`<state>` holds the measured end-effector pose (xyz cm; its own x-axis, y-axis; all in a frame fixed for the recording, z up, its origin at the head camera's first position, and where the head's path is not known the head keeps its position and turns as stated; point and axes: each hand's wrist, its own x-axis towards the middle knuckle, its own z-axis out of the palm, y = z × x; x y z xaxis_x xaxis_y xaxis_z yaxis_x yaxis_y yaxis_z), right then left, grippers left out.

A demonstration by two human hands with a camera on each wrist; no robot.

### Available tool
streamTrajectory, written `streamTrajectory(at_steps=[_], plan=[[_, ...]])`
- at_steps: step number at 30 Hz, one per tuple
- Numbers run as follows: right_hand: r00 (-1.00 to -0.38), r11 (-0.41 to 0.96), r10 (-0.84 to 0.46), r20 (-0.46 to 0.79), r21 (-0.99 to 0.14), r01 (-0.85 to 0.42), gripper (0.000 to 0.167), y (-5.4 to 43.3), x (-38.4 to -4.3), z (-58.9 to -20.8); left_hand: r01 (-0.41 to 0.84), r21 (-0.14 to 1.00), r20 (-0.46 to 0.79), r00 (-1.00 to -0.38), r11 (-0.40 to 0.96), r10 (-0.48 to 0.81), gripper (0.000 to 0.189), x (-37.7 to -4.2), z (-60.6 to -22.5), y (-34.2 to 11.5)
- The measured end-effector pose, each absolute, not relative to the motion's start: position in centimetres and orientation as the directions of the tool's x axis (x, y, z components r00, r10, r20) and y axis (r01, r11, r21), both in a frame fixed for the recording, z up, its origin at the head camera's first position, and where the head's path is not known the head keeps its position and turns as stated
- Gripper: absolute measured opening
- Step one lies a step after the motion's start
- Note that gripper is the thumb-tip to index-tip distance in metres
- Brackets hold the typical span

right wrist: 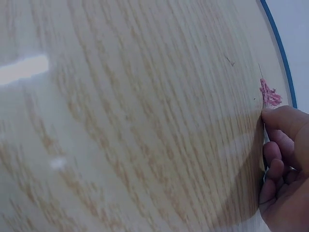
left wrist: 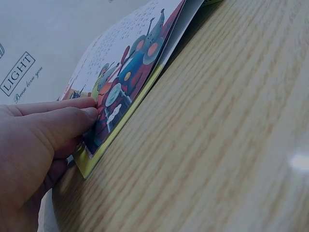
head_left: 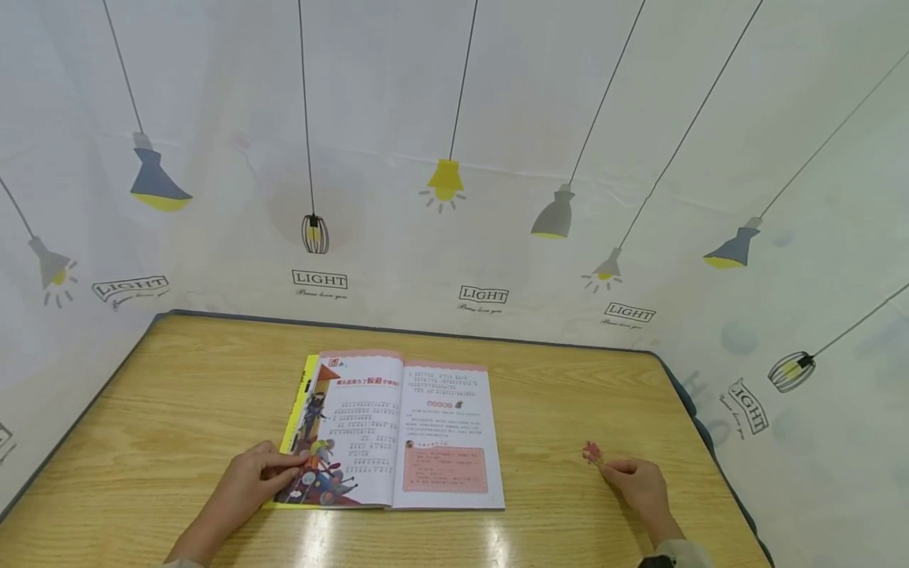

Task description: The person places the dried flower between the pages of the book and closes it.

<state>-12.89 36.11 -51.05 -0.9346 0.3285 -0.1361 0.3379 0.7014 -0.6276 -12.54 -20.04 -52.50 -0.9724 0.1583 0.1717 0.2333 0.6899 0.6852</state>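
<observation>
An open book [head_left: 446, 430] with printed text and cartoon mice lies on the wooden table, its yellow cover showing along the left side. My left hand [head_left: 252, 480] grips its lower left edge; in the left wrist view, fingers [left wrist: 72, 123] lie on the illustrated page [left wrist: 128, 72] and others curl below the edge. To the right of the book, my right hand [head_left: 641, 491] pinches the thin stem of a small pink flower [head_left: 591, 452] between thumb and finger. The pink petals [right wrist: 270, 94] stick out past the fingertips in the right wrist view, low over the tabletop.
The wood-grain table [head_left: 547, 410] has a dark blue edge [head_left: 398, 330] at the back and sides. Behind it and on both sides hangs pale sheeting [head_left: 398, 237] printed with lamps and the word LIGHT. Bright glare spots lie on the table's near part.
</observation>
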Motion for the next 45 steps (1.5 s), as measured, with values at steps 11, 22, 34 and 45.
streamTrajectory(at_steps=[11,22,34,45], plan=[[-0.927,0.678,0.340,-0.160,-0.641,0.359,0.026,36.0,-13.1,-51.0,0.201,0.694,0.137,-0.980,0.691,0.147,0.020,-12.6,-52.4,-20.0],[-0.920,0.610,0.353,-0.173,-0.702,0.366,0.031,35.6,-13.2,-50.3,0.209,0.685,0.144,-0.978,0.698,0.152,0.019,-12.6,-52.4,-20.0],[-0.923,0.555,0.359,-0.142,-0.763,0.333,0.033,32.4,-13.6,-49.2,0.185,0.693,0.117,-0.983,0.696,0.145,0.019,-12.7,-52.3,-20.0],[-0.929,0.470,0.353,-0.110,-0.838,0.277,0.030,28.8,-14.5,-49.5,0.187,0.690,0.124,-0.982,0.699,0.141,0.019,-12.7,-52.3,-20.0]])
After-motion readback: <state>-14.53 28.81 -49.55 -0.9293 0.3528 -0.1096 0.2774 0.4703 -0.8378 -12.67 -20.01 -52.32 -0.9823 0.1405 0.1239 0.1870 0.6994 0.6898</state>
